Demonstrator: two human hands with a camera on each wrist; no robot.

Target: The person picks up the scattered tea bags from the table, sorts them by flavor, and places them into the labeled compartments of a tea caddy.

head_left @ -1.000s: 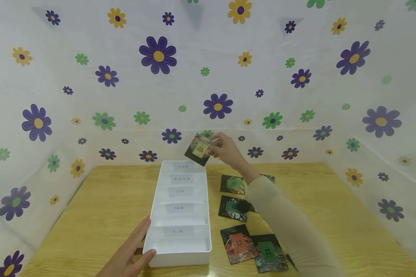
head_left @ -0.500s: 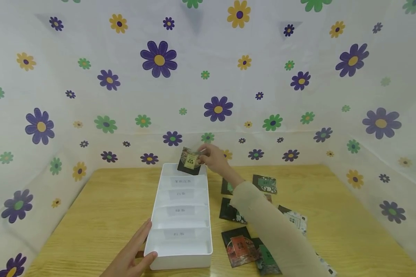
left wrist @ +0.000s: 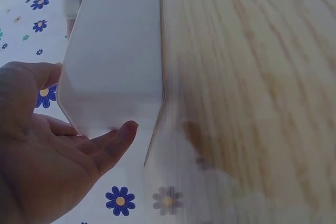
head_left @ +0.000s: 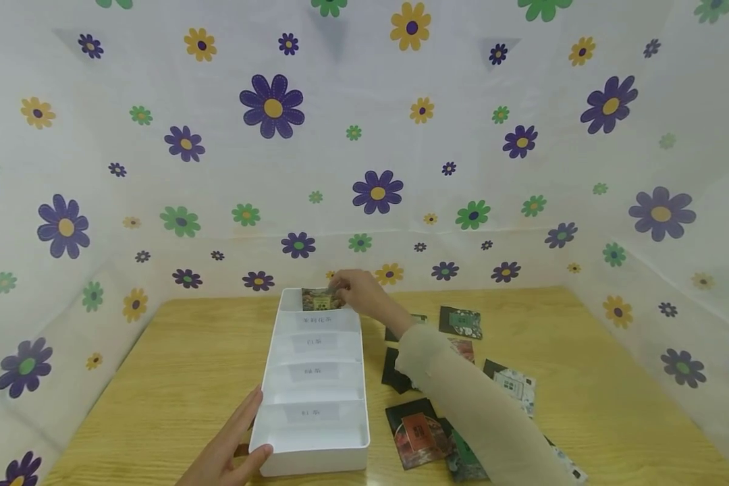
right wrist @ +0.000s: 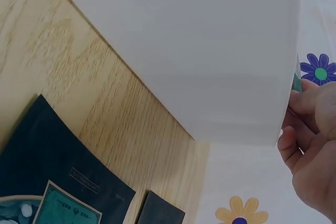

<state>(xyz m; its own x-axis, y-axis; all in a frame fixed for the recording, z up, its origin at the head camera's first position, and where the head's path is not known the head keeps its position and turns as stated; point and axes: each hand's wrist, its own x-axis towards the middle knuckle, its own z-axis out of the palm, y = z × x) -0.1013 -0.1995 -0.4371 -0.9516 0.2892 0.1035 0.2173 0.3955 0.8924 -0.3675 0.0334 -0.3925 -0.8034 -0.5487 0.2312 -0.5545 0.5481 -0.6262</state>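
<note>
A long white divided box [head_left: 318,462] has labelled compartments running front to back. At its far end my right hand [head_left: 361,291] pinches the upper corner of a dark tea sachet [head_left: 312,298] with a yellow label. The sachet stands partly down inside the farthest compartment, its lower part hidden by the divider. In the right wrist view the box wall hides most of it, and the right hand [right wrist: 315,129] shows beyond the rim. My left hand [head_left: 227,442] holds the near left corner of the box, thumb on the near end and fingers along the left side.
Several tea sachets lie right of the box: one with a red label [head_left: 418,435], a green-labelled one [head_left: 462,322] and a white floral one [head_left: 513,385]. My right sleeve covers some of them. Flower-printed cloth [head_left: 376,135] surrounds the wooden table [head_left: 176,364].
My right hand has moved left and down, bringing the sachet from above the box into its farthest compartment. The left hand stays at the near corner.
</note>
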